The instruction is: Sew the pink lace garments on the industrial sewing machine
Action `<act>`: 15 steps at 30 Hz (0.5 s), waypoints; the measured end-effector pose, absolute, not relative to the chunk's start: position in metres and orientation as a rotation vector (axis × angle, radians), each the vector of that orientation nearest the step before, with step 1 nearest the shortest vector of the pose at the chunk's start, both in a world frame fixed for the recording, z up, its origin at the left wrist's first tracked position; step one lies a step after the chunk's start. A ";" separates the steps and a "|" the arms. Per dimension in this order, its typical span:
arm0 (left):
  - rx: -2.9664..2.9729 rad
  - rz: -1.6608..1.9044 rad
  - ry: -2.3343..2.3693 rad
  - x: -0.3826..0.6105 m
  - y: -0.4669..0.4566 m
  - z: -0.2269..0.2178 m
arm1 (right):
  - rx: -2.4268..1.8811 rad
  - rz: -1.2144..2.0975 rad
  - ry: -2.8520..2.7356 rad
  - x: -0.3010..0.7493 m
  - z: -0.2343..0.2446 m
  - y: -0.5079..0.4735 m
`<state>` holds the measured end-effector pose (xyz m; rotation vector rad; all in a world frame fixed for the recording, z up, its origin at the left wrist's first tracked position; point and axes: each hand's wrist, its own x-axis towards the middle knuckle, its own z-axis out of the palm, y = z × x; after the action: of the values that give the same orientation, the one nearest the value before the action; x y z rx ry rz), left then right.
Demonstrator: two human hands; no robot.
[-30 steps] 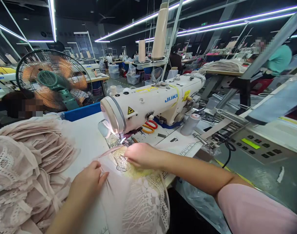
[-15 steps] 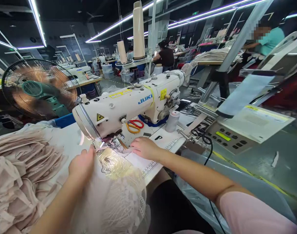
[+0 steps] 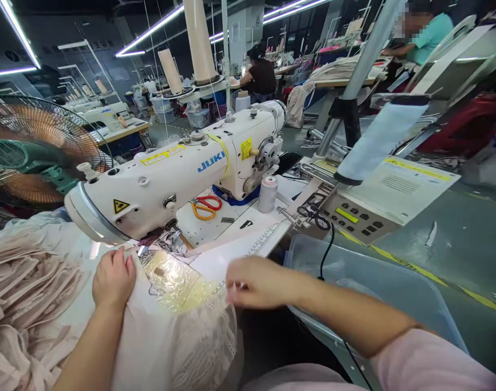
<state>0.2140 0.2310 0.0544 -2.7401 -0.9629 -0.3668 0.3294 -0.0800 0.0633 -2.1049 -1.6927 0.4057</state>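
Note:
My left hand (image 3: 113,277) rests on the pale pink lace fabric (image 3: 178,331) just left of the needle area, fingers curled and pressed down on the cloth. The lit part of the lace lies under the presser foot (image 3: 171,239) of the white Juki sewing machine (image 3: 175,174). My right hand (image 3: 256,282) hovers over the table's front edge to the right of the fabric; it is smeared by motion and its fingers do not show clearly. Nothing visible sits in it.
A pile of pink lace pieces (image 3: 24,304) lies at the left. Orange-and-red scissors (image 3: 205,206) and a thread spool (image 3: 268,194) sit on the machine table. A control panel (image 3: 354,217) stands at the right, a clear plastic bin (image 3: 354,282) below it, a fan (image 3: 32,146) behind.
My right hand has pulled back from near the needle toward the table's front edge. My left hand has slid left on the lace. The view has swung right and down.

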 end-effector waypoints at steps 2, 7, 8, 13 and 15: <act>-2.705 -0.394 -0.953 0.213 0.233 0.052 | -1.979 0.864 -1.906 0.308 0.046 -0.100; -2.649 -0.397 -0.814 0.208 0.234 0.047 | -2.016 0.979 -1.455 0.268 -0.039 -0.099; -2.675 -0.387 -0.829 0.206 0.229 0.049 | -1.930 0.960 -1.455 0.257 -0.053 -0.090; -2.921 -0.546 -1.234 0.190 0.189 0.070 | -1.771 1.061 -1.717 0.195 -0.065 -0.035; -3.035 -0.569 -1.255 0.184 0.171 0.077 | -1.790 1.116 -1.841 0.183 -0.049 -0.018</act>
<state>0.1843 0.1714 0.0765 -3.0351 -1.2548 -0.5694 0.1833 -0.0182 -0.0490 -1.7902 -1.8410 1.1162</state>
